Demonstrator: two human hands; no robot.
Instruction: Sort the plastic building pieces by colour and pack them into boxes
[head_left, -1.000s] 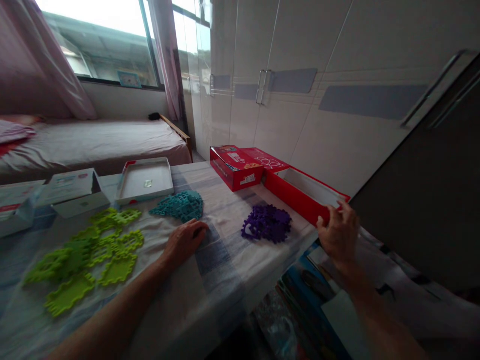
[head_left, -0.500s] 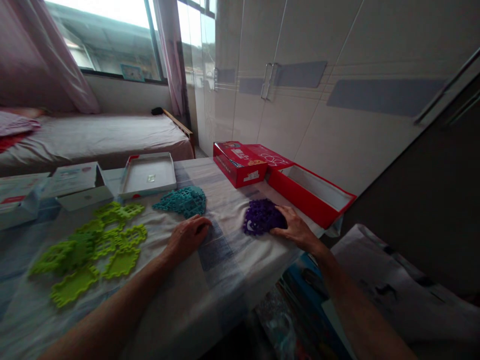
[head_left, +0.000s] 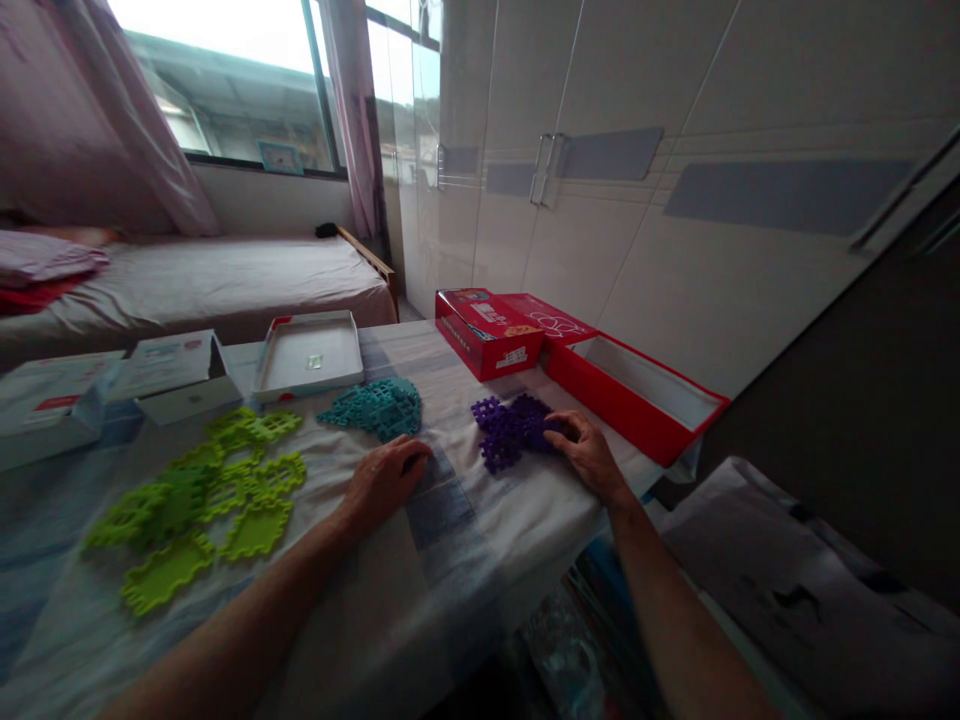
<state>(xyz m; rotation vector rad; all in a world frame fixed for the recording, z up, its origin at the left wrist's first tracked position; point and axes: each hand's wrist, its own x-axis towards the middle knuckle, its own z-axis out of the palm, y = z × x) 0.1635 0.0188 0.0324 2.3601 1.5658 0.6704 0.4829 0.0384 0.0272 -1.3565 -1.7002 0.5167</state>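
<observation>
My right hand [head_left: 586, 455] is at the right edge of a pile of purple interlocking foam-like pieces [head_left: 510, 425], thumb and fingers closed on a piece there. The purple pieces have notched edges, and some overlap. My left hand [head_left: 388, 474] rests on the cloth with its fingers loosely bent and a gap between thumb and fingers; nothing shows in it. Just beyond it lies a heap of teal lattice pieces [head_left: 382, 405]. To the left, several lime-green notched pieces [head_left: 259, 528] are spread over the cloth, partly overlapping.
A red printed box [head_left: 491, 335] and an open red box [head_left: 637, 400] stand at the table's back right. A shallow white tray [head_left: 311, 350] and opened white boxes [head_left: 184, 375] line the back left. A bed [head_left: 247, 275] and wardrobe [head_left: 600, 90] stand beyond the table.
The purple pile, compact before, is now spread out, with pieces shifted left and toward me. My right hand stays at its right side. The left hand has hardly moved; the view has shifted slightly.
</observation>
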